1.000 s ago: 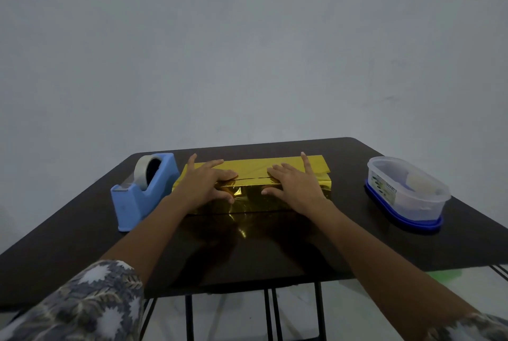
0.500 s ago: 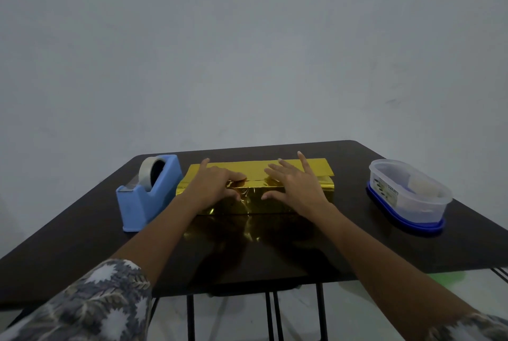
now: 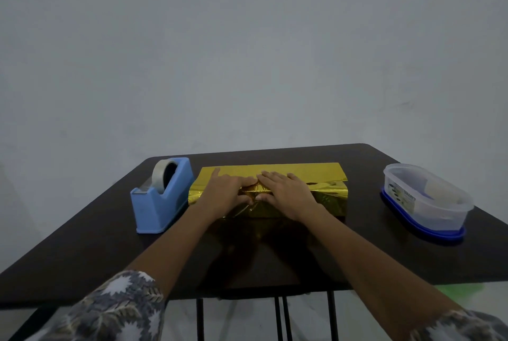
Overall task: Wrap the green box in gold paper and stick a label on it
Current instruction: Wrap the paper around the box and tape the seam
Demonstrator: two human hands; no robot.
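Note:
A long box covered in shiny gold paper (image 3: 327,193) lies across the middle of the dark table (image 3: 82,252); no green shows. My left hand (image 3: 225,193) and my right hand (image 3: 286,192) rest side by side on top of it at its middle. Their thumbs and fingertips pinch the paper's near flap up against the top seam, where the foil is creased. A flat strip of gold paper (image 3: 302,169) sticks out behind the box. No label is visible.
A blue tape dispenser (image 3: 160,198) with a roll of clear tape stands just left of the box. A clear plastic tub on a blue lid (image 3: 426,202), with something white inside, sits at the right. The table's front edge is close to my forearms.
Both hands slid together toward the box's middle. The fingers went from lying spread and flat to pinching the paper at the seam, and the near flap rose up the front face.

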